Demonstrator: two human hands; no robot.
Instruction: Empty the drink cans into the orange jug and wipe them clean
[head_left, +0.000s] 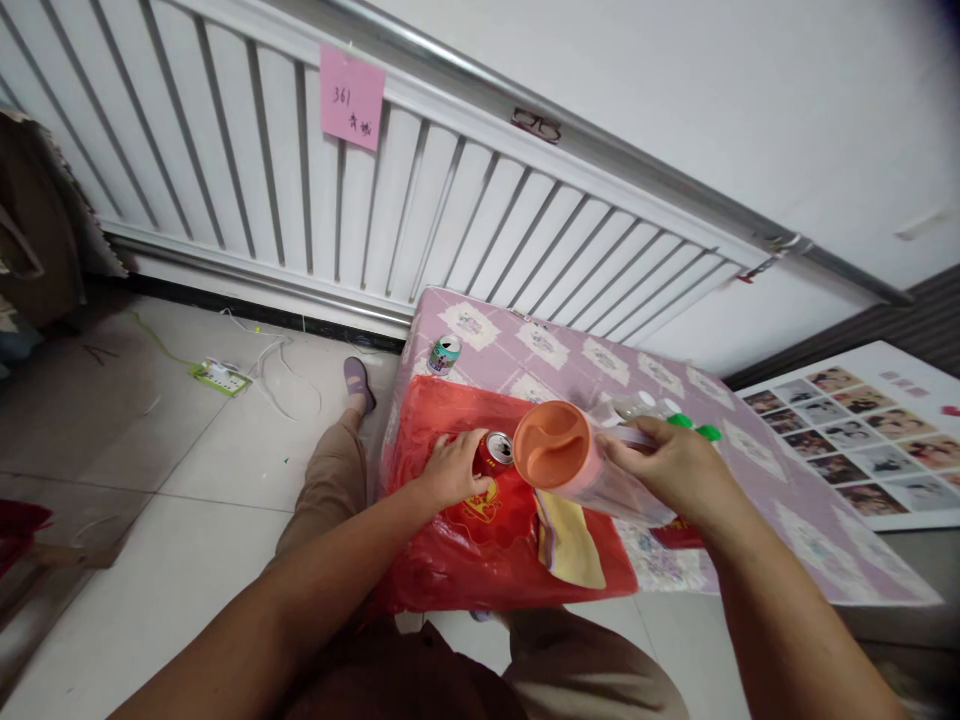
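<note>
Across the red sheet (476, 402) on the tabletop (574, 372), the left hand (452, 468) is curling its fingers around an opened red can (487, 468), its forearm reaching in low, while the right hand (679, 460) is gripping a transparent pitcher (604, 490), tilting its orange lid (551, 445) just beside the can. The person is apparently lining the two up, calling for a steady can; beyond, a teal can (444, 354) is standing.

Soft, fairly even indoor light brightens the wall (750, 120) and radiator (285, 150), while the left edge sits dimmer. Glossy highlights streak the red plastic (487, 565); the clear pitcher (589, 475) looks hazy. Wide-angle distortion stretches the margins, the upper right corner darkens, and the photo board (930, 395) loses fine detail.
</note>
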